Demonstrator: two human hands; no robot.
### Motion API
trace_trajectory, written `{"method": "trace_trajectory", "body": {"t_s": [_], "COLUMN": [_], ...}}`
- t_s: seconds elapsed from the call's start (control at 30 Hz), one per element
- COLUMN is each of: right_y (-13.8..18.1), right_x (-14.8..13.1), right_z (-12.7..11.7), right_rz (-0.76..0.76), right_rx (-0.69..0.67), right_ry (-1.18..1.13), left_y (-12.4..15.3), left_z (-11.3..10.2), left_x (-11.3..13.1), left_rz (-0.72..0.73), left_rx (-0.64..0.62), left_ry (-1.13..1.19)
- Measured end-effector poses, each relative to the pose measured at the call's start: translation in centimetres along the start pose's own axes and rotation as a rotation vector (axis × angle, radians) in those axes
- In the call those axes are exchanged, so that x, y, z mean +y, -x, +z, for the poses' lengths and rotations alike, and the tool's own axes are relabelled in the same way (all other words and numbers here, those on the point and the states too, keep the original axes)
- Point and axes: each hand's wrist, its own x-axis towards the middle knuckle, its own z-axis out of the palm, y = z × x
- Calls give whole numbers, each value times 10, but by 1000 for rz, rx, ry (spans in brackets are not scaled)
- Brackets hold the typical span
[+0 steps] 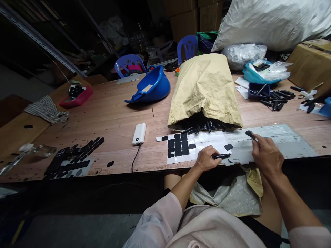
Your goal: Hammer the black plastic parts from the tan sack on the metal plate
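My left hand (pixel 207 157) is closed around one end of a slim black pen-shaped piece (pixel 221 156) near the table's front edge. To the right, my right hand (pixel 267 154) grips a small tool with a round dark head (pixel 249 133); its handle is mostly hidden by my fingers. Between the hands a single black rounded patch (pixel 229 147) lies on the grey sheet (pixel 274 137). Left of my left hand, a white backing sheet (pixel 204 139) carries rows of black rounded stickers (pixel 178 144).
Behind my hands a tan paper sack (pixel 204 86) lies with its mouth toward me, spilling black pen-shaped pieces (pixel 204 126). A white power bank (pixel 139 133) with a cable and a blue basin (pixel 155 86) are leftward. An open bag (pixel 227 194) rests on my lap.
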Motion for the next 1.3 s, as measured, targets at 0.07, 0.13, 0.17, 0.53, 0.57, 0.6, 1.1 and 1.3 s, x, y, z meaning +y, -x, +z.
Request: {"method": "trace_trajectory", "body": {"t_s": [0.07, 0.13, 0.17, 0.53, 0.57, 0.6, 1.1, 1.3], "right_y": [-18, -30, -34, -33, -34, -34, -36, -36], "right_x": [17, 28, 30, 16, 16, 16, 13, 11], "right_z": [14, 28, 34, 51, 50, 50, 51, 52], "right_rz": [63, 71, 58, 20, 19, 17, 23, 43], "right_rx": [-74, -125, -133, -123, -126, -128, -135, -137], "right_ry": [74, 117, 132, 269, 273, 275, 273, 277], "left_y": [0, 0, 0, 2, 2, 3, 39, 108], "left_z": [0, 1, 1, -4, -4, -4, -1, 29], "left_x": [1, 1, 1, -2, -2, -3, 7, -13], "left_rz": [9, 17, 19, 21, 27, 36, 326, 302], "left_rx": [-5, -11, -14, -40, -40, -41, -95, -503], "left_ry": [-21, -40, -47, -48, -46, -43, -44, -235]}}
